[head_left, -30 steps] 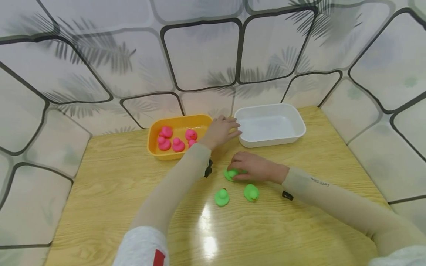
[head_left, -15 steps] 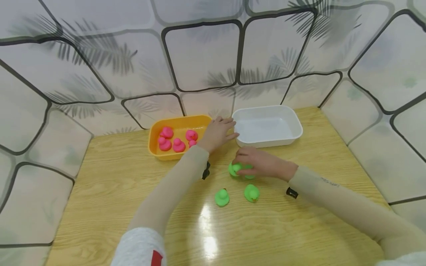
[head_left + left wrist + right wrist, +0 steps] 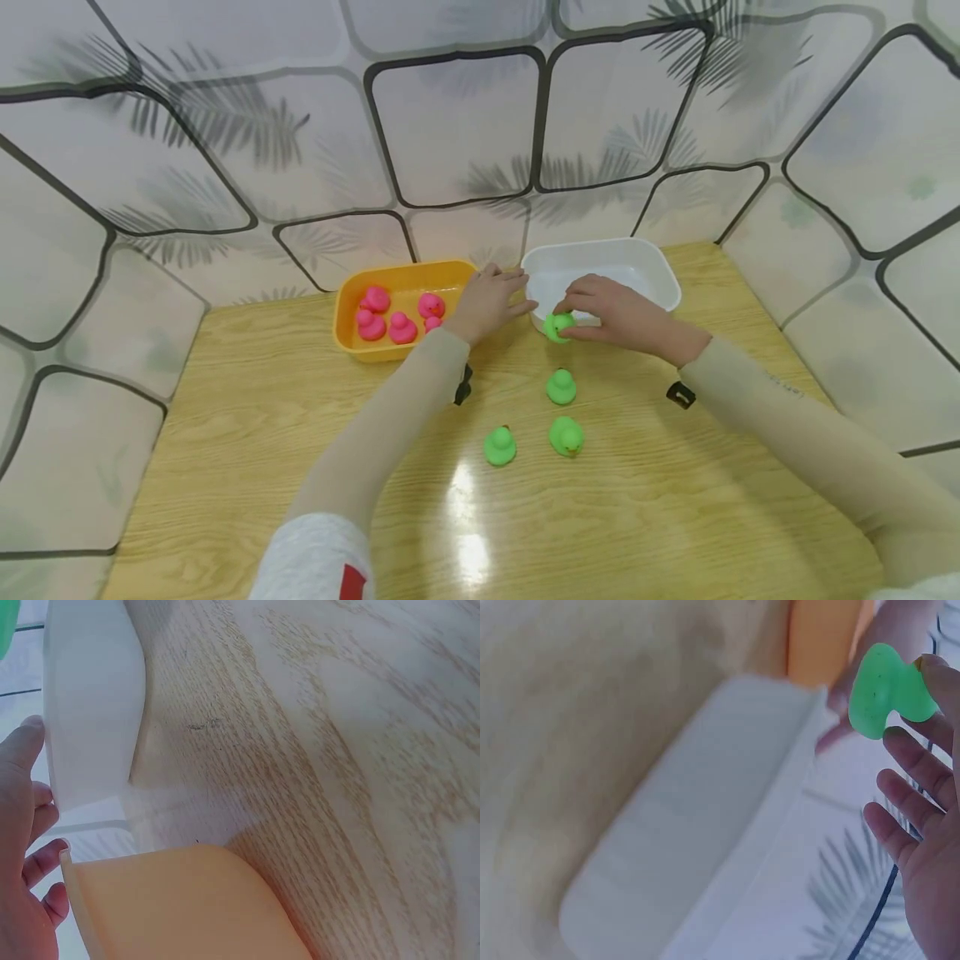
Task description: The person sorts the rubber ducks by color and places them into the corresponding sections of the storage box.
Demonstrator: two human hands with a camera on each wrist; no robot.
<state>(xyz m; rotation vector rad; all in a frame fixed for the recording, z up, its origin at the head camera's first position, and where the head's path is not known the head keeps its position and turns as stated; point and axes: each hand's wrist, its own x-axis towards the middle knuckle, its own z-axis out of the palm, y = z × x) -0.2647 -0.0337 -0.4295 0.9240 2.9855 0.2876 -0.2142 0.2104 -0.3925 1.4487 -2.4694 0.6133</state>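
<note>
My right hand [image 3: 630, 315] pinches a green rubber duck [image 3: 557, 329] between thumb and fingertips, over the near left rim of the white tub [image 3: 618, 260]. In the right wrist view the duck [image 3: 876, 694] is raised above the tub, its other fingers spread loosely. My left hand [image 3: 486, 307] spans the gap between the white tub and the orange tub [image 3: 367, 354], fingers fairly straight. The left wrist view has its fingertips at both rims. Several pink rubber ducks [image 3: 402, 327] sit in the orange tub, one partly hidden by the left arm.
Three green ducks stand on the wooden table: one below the white tub [image 3: 561, 387], a second duck [image 3: 567, 436] nearer me and a third duck [image 3: 499, 446] to its left. A patterned wall [image 3: 465, 125] closes off the back and sides.
My right hand has picked up a green duck from the table and carried it up and right to the white tub. The white tub has shifted slightly left; my left hand stays nearly still.
</note>
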